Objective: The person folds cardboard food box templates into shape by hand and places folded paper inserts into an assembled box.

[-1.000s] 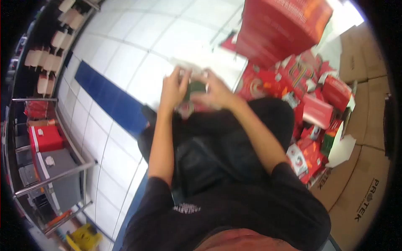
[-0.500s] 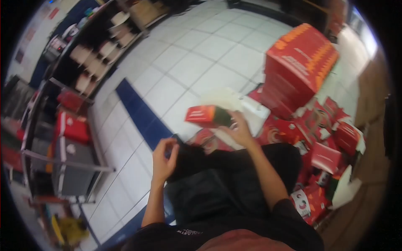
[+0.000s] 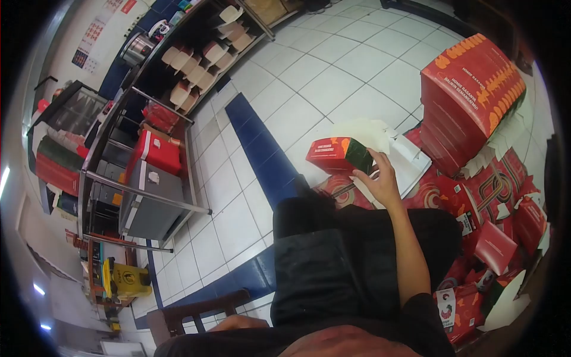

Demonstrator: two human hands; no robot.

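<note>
My right hand [image 3: 379,178] has its fingers and thumb on the green end of a small red box [image 3: 339,156] in front of my crossed legs. Beneath and behind that box lie pale flat card sheets [image 3: 410,159] on a red patterned mat [image 3: 505,178]. At the bottom edge my left forearm [image 3: 241,322] shows low beside my body; the fingers of my left hand are hidden. A tall stack of red cartons with orange print [image 3: 470,89] stands on the right.
Loose red boxes [image 3: 495,247] lie to my right. On the left stand a metal rack with a grey case [image 3: 156,196] and a red case [image 3: 159,152], a shelf with pale open boxes [image 3: 196,71], a yellow bin [image 3: 128,279] and a brown wooden chair [image 3: 199,306].
My left hand has dropped from in front of me to the bottom edge. My right hand stays on the small red box. The view has turned, bringing more of the left side into sight.
</note>
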